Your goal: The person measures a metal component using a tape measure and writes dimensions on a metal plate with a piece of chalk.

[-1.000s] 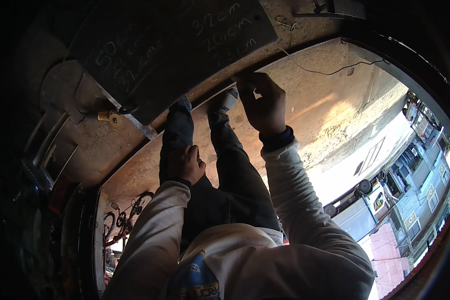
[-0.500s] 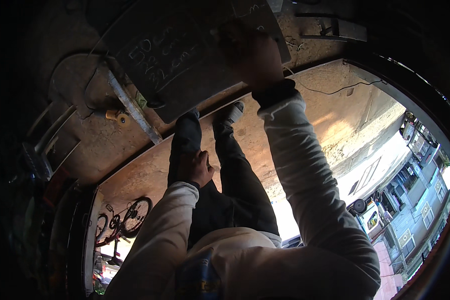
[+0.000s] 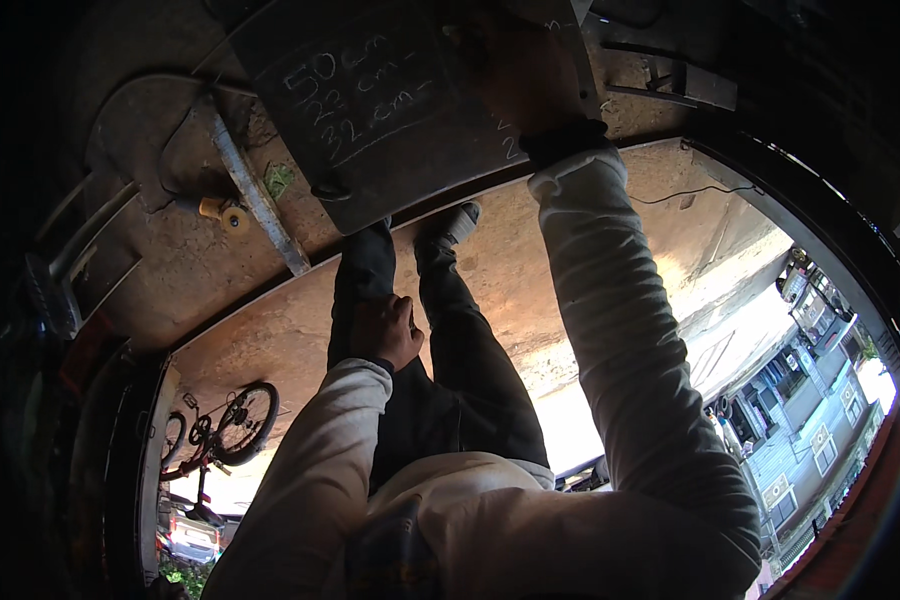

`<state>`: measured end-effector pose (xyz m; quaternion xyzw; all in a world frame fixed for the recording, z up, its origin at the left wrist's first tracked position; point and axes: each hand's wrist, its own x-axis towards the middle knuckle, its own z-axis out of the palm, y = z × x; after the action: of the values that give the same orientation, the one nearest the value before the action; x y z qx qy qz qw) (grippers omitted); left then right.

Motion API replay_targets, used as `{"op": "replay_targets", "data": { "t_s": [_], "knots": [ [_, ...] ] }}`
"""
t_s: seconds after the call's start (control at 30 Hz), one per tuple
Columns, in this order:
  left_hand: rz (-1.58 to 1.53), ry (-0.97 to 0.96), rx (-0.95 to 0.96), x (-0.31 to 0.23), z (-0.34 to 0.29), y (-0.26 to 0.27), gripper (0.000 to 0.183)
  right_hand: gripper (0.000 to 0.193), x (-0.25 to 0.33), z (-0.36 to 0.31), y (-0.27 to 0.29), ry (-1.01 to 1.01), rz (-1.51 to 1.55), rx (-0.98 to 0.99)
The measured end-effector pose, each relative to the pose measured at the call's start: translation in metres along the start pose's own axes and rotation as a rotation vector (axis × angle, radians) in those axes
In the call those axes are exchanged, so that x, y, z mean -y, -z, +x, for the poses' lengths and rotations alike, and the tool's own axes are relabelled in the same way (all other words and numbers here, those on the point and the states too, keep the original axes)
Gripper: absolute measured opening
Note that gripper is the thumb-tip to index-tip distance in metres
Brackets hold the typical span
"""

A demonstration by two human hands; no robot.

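A dark flat board (image 3: 400, 140) with pale handwritten marks lies in front of me. Over its right part is my right hand (image 3: 532, 85), deep in shadow. The fingers look drawn together against the surface; anything between them is too dark to make out. Several pale marks show just below its wrist side. My left hand (image 3: 390, 330) rests on my left leg (image 3: 362, 280), fingers curled closed. Whatever it may hold is hidden.
A pale metal bar (image 3: 255, 190) lies left of the board, beside a yellow power tool (image 3: 225, 213) with a cord. A metal frame piece (image 3: 675, 80) sits at the far right. Past a threshold edge (image 3: 240, 305), a bicycle (image 3: 220, 430) stands at the left.
The view has shifted, so the board appears farther right and higher. My right hand has moved slightly up the board, uncovering marks beneath it. The left hand stays on my leg.
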<state>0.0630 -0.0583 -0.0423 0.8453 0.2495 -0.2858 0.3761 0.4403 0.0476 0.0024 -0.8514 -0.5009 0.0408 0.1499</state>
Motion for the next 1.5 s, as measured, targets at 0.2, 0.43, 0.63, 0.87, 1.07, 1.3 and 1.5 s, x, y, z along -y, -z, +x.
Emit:
{"op": "replay_targets", "data": {
  "t_s": [0.2, 0.43, 0.63, 0.87, 1.07, 1.3, 1.5],
  "knots": [
    [0.005, 0.003, 0.046, -0.006, 0.003, 0.015, 0.035, 0.023, 0.006, 0.010, 0.018, -0.078, 0.259, 0.098],
    [-0.048, 0.034, 0.120, -0.002, 0.003, 0.010, 0.050, 0.022, 0.002, 0.019, 0.000, 0.056, 0.180, 0.117],
    [-0.010, 0.030, 0.100, 0.000, 0.003, 0.008, 0.048, 0.014, -0.092, 0.021, 0.011, -0.144, -0.243, -0.080],
    [-0.095, 0.085, 0.104, 0.008, 0.000, -0.007, 0.053, 0.012, -0.189, -0.038, 0.073, 0.325, -0.435, -0.217],
    [0.033, -0.011, -0.054, 0.001, 0.005, 0.009, 0.037, 0.009, -0.085, -0.104, 0.050, -0.375, 0.333, -0.269],
    [0.012, -0.013, 0.010, -0.002, 0.007, 0.017, 0.038, 0.012, -0.013, -0.108, 0.035, -0.368, 0.492, -0.115],
    [-0.011, -0.001, -0.002, 0.003, -0.002, 0.006, 0.044, 0.012, 0.001, -0.099, 0.037, -0.323, 0.634, -0.085]
  ]
}}
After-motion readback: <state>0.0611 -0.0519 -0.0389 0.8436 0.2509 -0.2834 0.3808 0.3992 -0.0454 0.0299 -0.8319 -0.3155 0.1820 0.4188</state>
